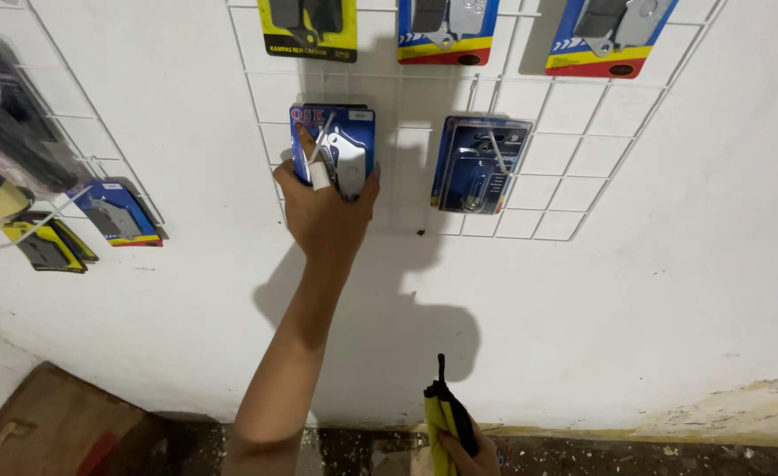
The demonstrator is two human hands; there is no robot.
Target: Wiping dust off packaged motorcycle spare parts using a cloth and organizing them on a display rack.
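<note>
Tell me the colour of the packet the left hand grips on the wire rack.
Blue packet, with a grey part inside; head view.

The lower part of the blue blister pack (336,141) is covered by the left hand (323,207). The right hand (464,449) is cut off at the bottom edge, and the top-row packs (446,31) at the upper edge.

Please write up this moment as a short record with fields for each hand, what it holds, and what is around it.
Left hand: raised to the white wire grid, gripping a blue blister pack that hangs there on a hook.
Right hand: low at the frame's bottom edge, closed round a yellow and black pack.
Beside the left hand: a second blue blister pack hanging on the grid, untouched.
Above: three more packs along the top row.
Far left: another grid with yellow and blue packs.
Backdrop: white wall.
</note>
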